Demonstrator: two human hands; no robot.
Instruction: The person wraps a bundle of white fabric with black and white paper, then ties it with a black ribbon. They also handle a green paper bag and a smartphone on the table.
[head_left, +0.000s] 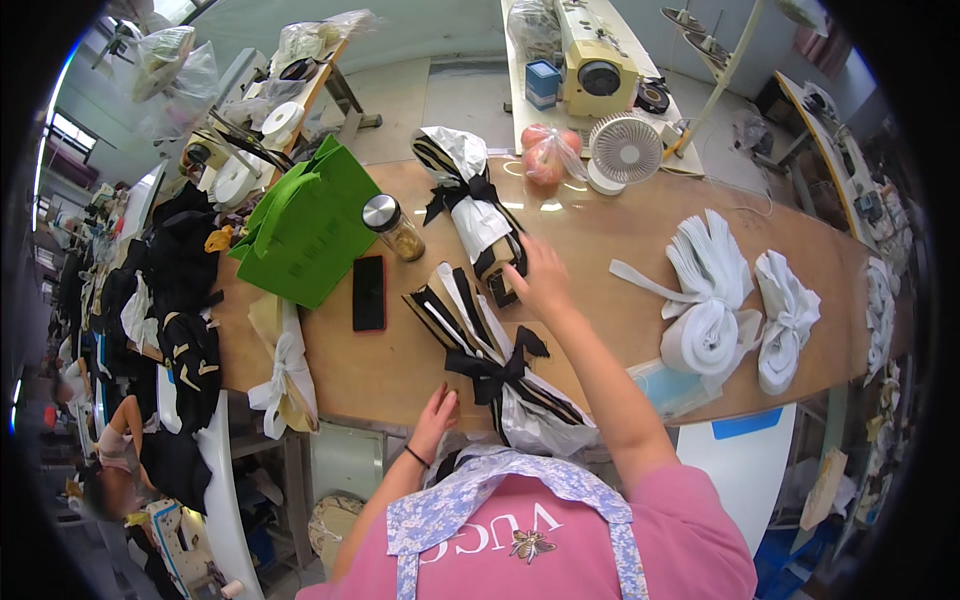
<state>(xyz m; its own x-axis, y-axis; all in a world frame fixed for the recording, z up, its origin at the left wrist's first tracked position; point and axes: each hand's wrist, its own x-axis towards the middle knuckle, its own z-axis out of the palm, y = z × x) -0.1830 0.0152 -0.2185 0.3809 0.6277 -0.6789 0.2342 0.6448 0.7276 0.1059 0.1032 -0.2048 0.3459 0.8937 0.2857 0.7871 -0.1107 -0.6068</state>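
Two bundles of black, white and tan fabric pieces lie before me on the brown tabletop (337, 375). A black strip is knotted around each. My right hand (544, 277) is at the lower right end of the far bundle (480, 217), thumb and fingers apart along its edge; the fingers appear to touch it. The near bundle (502, 367) points towards my body, its lower end by my apron (510, 469). My left hand (437, 420) is at the table's front edge, left of the near bundle, with nothing seen in it.
Left are a green bag (315, 225), a lidded glass jar (394, 229), a phone (369, 292) and a tied cream bundle (283, 367). Right are white fabric rolls (705, 330) and a blue packet (671, 386). Bagged fruit (547, 154), a fan (625, 150) and a sewing machine (596, 67) stand beyond.
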